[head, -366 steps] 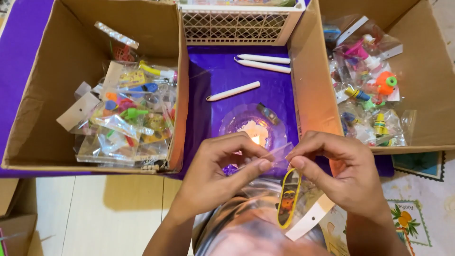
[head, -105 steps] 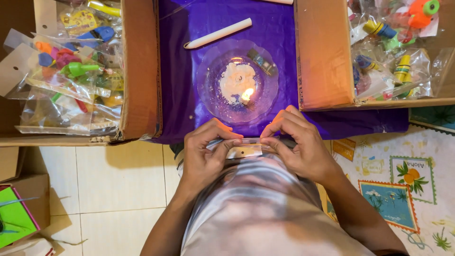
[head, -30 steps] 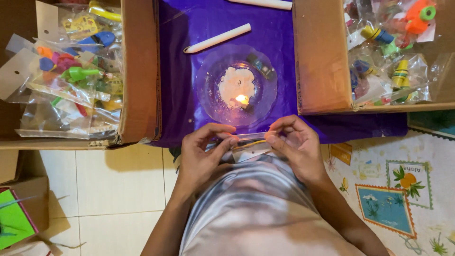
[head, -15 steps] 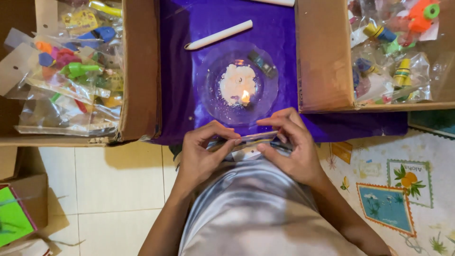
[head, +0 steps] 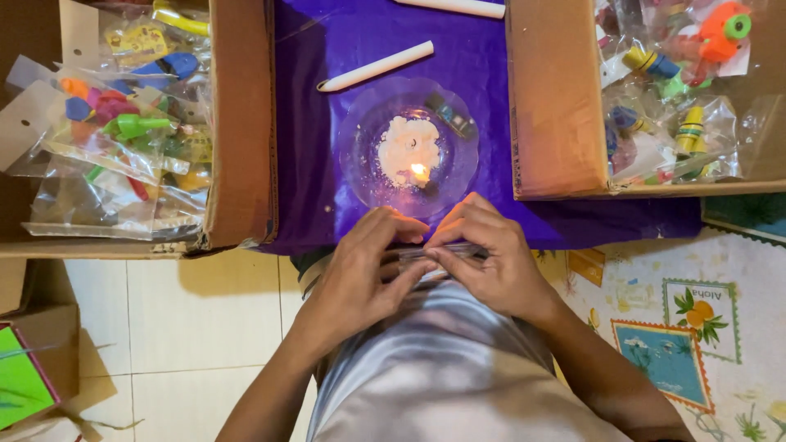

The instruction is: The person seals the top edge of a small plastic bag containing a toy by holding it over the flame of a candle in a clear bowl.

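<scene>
Both hands meet at frame centre, just in front of the torso. Left hand (head: 360, 274) and right hand (head: 483, 258) pinch a small clear plastic packet (head: 434, 252) between thumbs and fingertips; fingers curled narrow, knuckles up, wrists angled inward from 7 and 5 o'clock. Contents of the packet hidden by the fingers; cannot tell what is inside.

Handling, as judged: packet looks very light, thin, floppy and slick. It will crumple rather than resist, and film that thin would likely melt quickly near heat. Best held by the top edge, pinched at both ends, as the fingertips have it.

At 12 o'clock from the hands, near but apart: clear plastic dish (head: 360, 164) on purple cloth (head: 303, 123), holding a mound of white wax (head: 405, 143) with a small lit flame (head: 419, 172) at its near side. A small dark object (head: 452, 119) lies on the dish rim at 1 o'clock.

White candle (head: 375, 65) lies on the cloth at 11 o'clock; a second candle (head: 458, 6) at the top edge.

Left cardboard box (head: 241, 123) at 10 o'clock: bagged colourful toys (head: 123, 131). Right cardboard box (head: 557, 98) at 2 o'clock: more bagged toys (head: 679, 90).

Tiled floor (head: 164, 327) at 8 o'clock; fruit-patterned mat (head: 679, 327) at 4 o'clock.
</scene>
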